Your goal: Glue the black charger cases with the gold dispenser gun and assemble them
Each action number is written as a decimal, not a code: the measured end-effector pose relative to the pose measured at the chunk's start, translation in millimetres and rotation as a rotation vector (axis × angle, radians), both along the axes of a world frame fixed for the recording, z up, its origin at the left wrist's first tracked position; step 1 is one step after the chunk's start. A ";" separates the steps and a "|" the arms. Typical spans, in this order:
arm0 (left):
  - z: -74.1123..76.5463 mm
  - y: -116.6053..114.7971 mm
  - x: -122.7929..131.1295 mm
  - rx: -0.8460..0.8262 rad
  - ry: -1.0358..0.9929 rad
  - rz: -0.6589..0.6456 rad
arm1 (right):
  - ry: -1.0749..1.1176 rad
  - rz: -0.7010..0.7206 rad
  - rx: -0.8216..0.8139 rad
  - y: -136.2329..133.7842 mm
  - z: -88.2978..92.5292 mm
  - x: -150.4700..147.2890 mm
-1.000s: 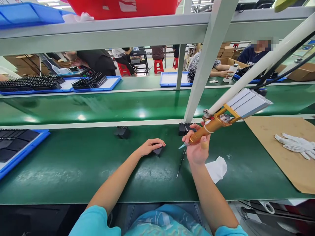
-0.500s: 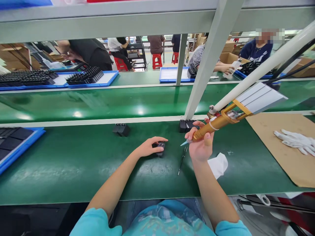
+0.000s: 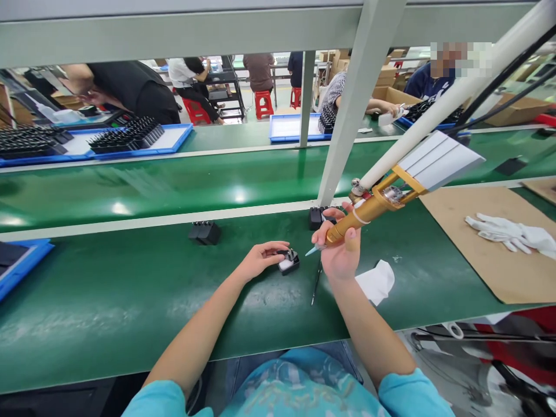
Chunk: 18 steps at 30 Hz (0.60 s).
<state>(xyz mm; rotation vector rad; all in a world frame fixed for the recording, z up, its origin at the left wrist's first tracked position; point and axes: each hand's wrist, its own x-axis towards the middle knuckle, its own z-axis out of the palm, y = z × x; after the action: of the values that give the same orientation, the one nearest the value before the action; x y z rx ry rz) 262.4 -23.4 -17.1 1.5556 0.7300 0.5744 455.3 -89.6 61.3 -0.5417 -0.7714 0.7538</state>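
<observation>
The left hand [image 3: 260, 259] pinches a small black part [image 3: 289, 261] against the green table [image 3: 130, 289], fingers closed on its near and far sides. A moment ago the palm hid that part; now it is tipped up and turned, so a pale face and a small metal fitting on top show toward the right. The right hand [image 3: 341, 255] is wrapped around a gold dispenser [image 3: 360, 215], whose pale blue tip [image 3: 311, 251] points left and sits just beside the part, closer than before but not touching it as far as I can tell. So the part seems readied for the tip. A white hose [image 3: 434, 110] runs up and right from the tool, past a grey ribbed block [image 3: 438, 165]. Just near the right hand lie a thin black probe [image 3: 315, 284] and a white cloth [image 3: 376, 282]. Farther off, two clusters of black parts [image 3: 204, 232] sit by the conveyor edge, white gloves [image 3: 508, 233] lie on cardboard [image 3: 478, 255] to the right, and other people work across the line.
</observation>
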 end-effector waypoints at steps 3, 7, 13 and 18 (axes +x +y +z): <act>3.0 -8.0 2.7 0.280 0.146 -0.046 | -0.002 0.014 -0.004 0.4 3.2 -4.8; 10.0 -20.2 5.7 0.644 0.427 -0.086 | 0.002 0.025 -0.010 -1.4 5.9 -8.1; 11.5 -34.3 14.3 0.694 0.499 0.051 | 0.008 0.033 -0.034 -3.1 7.7 -13.9; 22.7 -41.6 14.4 0.676 0.392 0.191 | -0.001 0.062 -0.014 -1.9 9.5 -18.7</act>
<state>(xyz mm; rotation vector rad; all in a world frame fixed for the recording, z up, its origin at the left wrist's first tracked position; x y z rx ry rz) 276.8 -64.9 5.6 2.2811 1.0556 0.7099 436.6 -91.6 70.8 -0.5332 -0.7873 0.8165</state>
